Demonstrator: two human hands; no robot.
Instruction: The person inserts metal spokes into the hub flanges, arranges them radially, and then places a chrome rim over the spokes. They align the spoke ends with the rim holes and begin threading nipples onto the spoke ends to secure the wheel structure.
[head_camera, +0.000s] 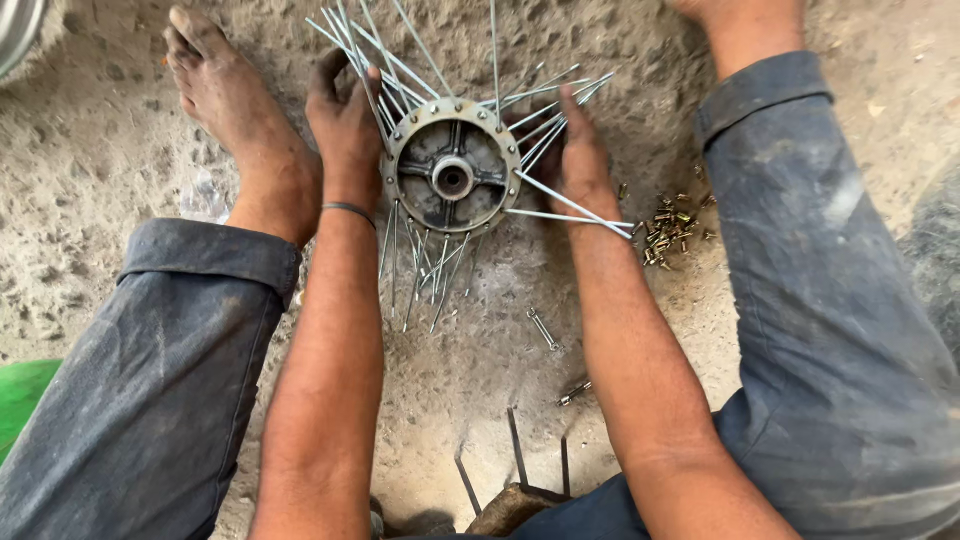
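both forearms bare, reaching fwd from 6 o'clock toward frame centre, roughly parallel, a gap between them. left hand (345, 125) at abt 11 o'clock of centre, back of hand up, fingers curled over and pointing to 12, thin dark band round the wrist. right hand (580, 160) at abt 1 o'clock, palm turned inward to the left, fingers straight and together, pointing to 12, thumb hidden. skin on both hands grimy. knees spread wide to 8 and 4 o'clock in grey trousers w/ rolled cuffs. left foot (235, 110) bare, at 10 o'clock, toes to 12.
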